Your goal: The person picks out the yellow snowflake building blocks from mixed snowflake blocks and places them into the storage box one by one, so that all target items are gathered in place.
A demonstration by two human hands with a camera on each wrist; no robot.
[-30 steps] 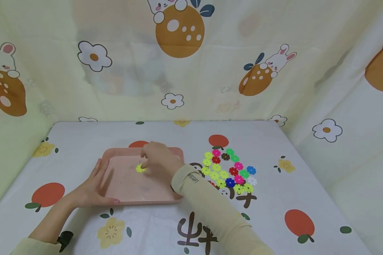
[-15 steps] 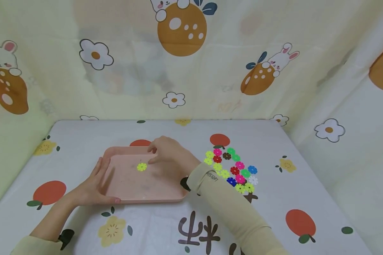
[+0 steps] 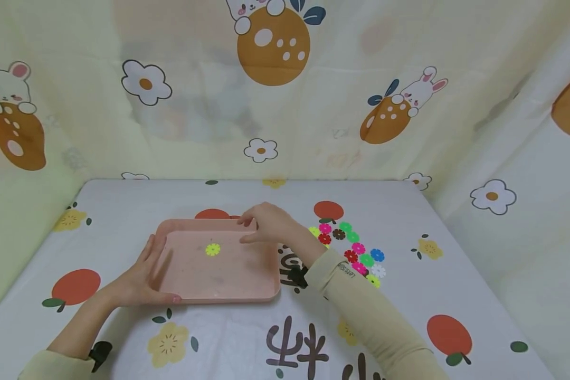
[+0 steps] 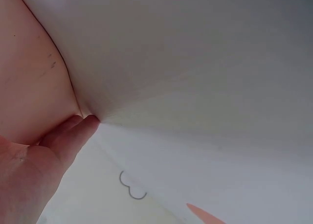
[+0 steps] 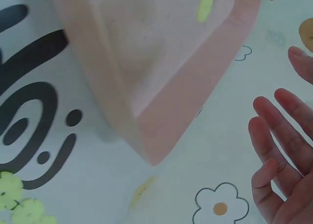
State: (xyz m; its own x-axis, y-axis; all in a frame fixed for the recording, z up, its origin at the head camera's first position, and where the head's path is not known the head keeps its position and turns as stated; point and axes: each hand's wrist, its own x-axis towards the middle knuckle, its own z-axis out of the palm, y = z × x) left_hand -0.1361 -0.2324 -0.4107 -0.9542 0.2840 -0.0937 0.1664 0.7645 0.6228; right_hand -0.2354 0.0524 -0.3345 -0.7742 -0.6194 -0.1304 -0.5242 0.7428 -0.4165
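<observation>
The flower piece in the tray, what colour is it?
The flower piece is bright yellow-green; it shows best in the head view.

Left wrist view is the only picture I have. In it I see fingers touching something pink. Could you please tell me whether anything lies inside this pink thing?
Observer: Yes. In the head view, one yellow flower-shaped piece lies in the pink tray.
Operator: Thank you. Please, does the right hand hold something? My picture does not show it.
Observer: The right wrist view shows its palm side and fingers, and I see nothing held there.
Operator: I understand. Are there more such pieces outside the tray?
Observer: Yes, a group of flower-shaped pieces in several colours lies on the printed tablecloth, to the right of the tray.
</observation>
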